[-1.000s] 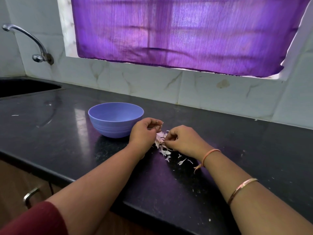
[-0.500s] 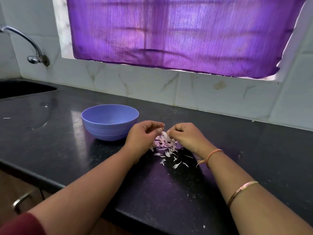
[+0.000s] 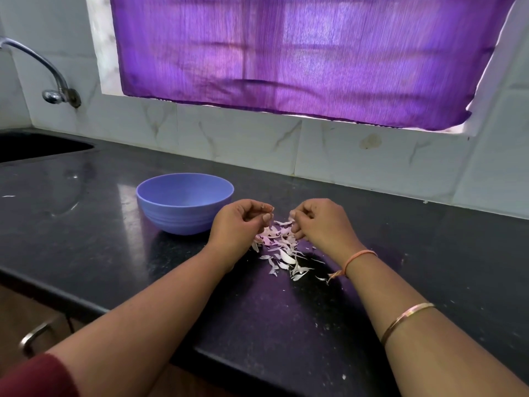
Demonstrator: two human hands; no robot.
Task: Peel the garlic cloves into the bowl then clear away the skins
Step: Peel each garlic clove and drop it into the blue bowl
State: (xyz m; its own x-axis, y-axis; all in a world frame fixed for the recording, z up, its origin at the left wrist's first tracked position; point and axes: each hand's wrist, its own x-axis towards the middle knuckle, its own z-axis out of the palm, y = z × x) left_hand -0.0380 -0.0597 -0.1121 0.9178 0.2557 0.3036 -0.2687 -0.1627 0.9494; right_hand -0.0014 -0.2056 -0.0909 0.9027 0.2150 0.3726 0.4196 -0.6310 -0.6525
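Skins (image 3: 278,241) lie in a loose pale pink-white heap on the black counter (image 3: 100,242), right of the bowl (image 3: 183,203) and apart from it, with stray flakes trailing toward me. Both my hands are over the heap's far end. Left hand (image 3: 239,223): fingers curled, thumb tip up against the fingertips, heel just above the heap's left edge; can't tell whether it's pinching a clove, a skin or nothing. Right hand (image 3: 322,223): fingers curled down, tips at the heap's right edge, touching or nearly touching skins; can't tell what, if anything, is pinched. The hands face each other with a small gap between the fingertips. One bigger white piece (image 3: 287,257) sits at the heap's near side; clove or skin, unclear. Bowl is blue, upright, near the left hand but not touching it. Orange thread (image 3: 359,257) on my right wrist, bangle (image 3: 406,319) further up the forearm, maroon sleeve (image 3: 37,376) on the left arm. Sink (image 3: 37,146) and tap (image 3: 54,81) far left, purple curtain (image 3: 286,53) over the window behind, drawer handle (image 3: 34,336) below the counter edge.
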